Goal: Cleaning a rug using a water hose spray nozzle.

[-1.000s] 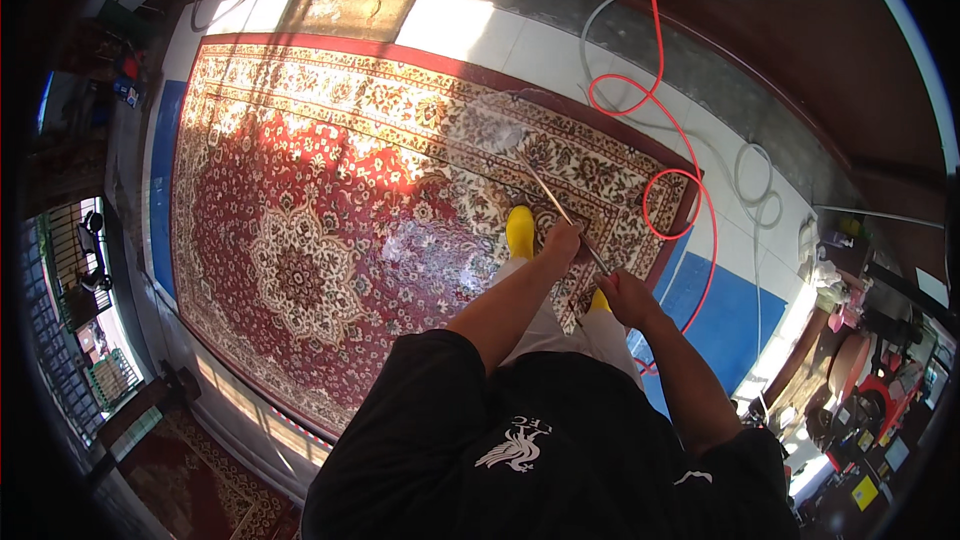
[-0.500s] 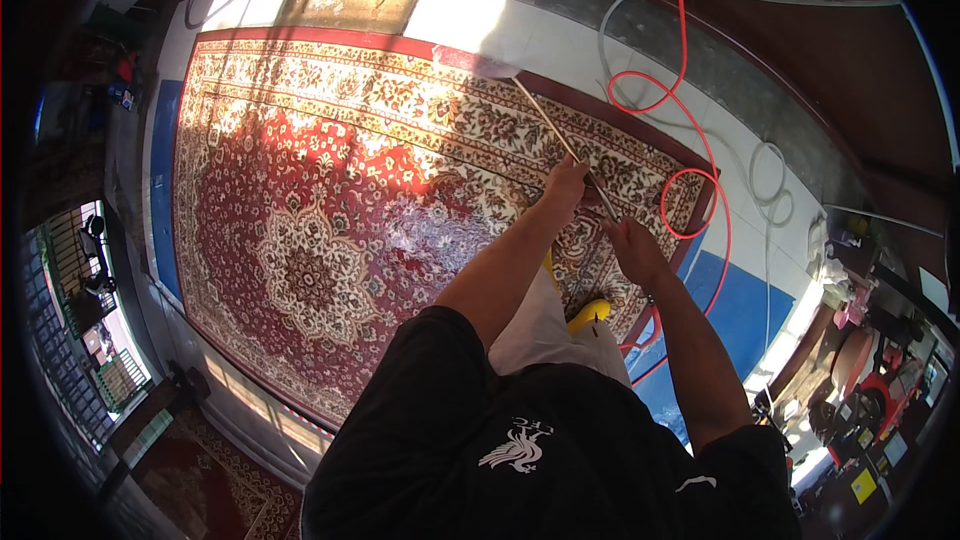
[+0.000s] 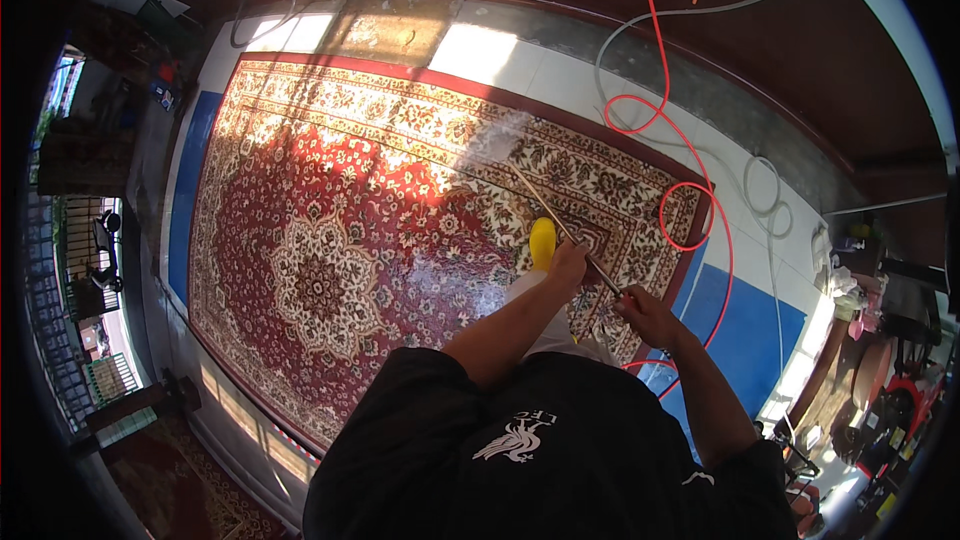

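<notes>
Both my hands are closed on a long, thin metal spray wand [image 3: 540,203], which slants across the rug away from me. My left hand [image 3: 568,270] wraps round its shaft partway along, while my right hand [image 3: 646,317] grips its rear end, where the handle is mostly hidden. From the wand's tip a pale fan of water spray [image 3: 500,133] lands on the patterned border. Under it spreads a large red and cream floral rug [image 3: 322,285], with wet, foamy-looking shine near my legs. A yellow boot [image 3: 542,243] stands on the rug beside my left hand.
A red hose [image 3: 728,260] loops along the rug's right side, with a grey hose [image 3: 765,200] beyond it. Blue flooring [image 3: 745,330] and white tiles [image 3: 560,78] border the rug. Cluttered equipment [image 3: 880,390] stands at the right; a dark red wall [image 3: 800,60] rises at the far side.
The wand has drawn back toward me, its spray shifting from the rug's far edge onto the border. The yellow boot now shows farther forward. Both hands keep their hold; the whole view has shifted slightly.
</notes>
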Demonstrator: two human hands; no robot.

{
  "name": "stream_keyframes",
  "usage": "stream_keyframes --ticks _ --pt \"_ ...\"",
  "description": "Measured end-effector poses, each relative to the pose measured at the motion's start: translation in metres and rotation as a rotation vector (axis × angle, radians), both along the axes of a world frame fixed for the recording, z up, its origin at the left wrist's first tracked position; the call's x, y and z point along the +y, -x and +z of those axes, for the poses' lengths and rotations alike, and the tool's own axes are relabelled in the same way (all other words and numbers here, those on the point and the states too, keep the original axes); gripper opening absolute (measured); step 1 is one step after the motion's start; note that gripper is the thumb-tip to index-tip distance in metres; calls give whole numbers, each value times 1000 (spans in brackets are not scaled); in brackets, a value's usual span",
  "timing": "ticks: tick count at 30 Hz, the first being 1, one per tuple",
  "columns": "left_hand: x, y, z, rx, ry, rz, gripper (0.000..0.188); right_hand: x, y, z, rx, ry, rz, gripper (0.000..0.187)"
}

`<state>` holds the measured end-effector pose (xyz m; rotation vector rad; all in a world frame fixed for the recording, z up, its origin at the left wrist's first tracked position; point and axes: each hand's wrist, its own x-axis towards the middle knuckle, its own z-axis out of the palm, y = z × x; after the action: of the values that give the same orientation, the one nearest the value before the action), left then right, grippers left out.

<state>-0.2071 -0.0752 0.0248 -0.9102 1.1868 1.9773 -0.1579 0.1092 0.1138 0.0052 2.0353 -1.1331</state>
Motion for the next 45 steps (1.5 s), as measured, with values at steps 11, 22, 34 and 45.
stream_keyframes --ticks 11,22,34,45 --pt "35 -219 -6 -179 13 -331 30 24 -230 44 -43 -216 101 44" --pt "13 -316 12 -27 159 -274 22 0 -348 41 58 -197 -93 41" --pt "-75 -446 33 -170 -105 -457 23 -106 -487 79 -124 -243 -191 43" --pt "-168 -531 40 33 -77 -469 27 -224 -599 68 49 -318 -378 33"
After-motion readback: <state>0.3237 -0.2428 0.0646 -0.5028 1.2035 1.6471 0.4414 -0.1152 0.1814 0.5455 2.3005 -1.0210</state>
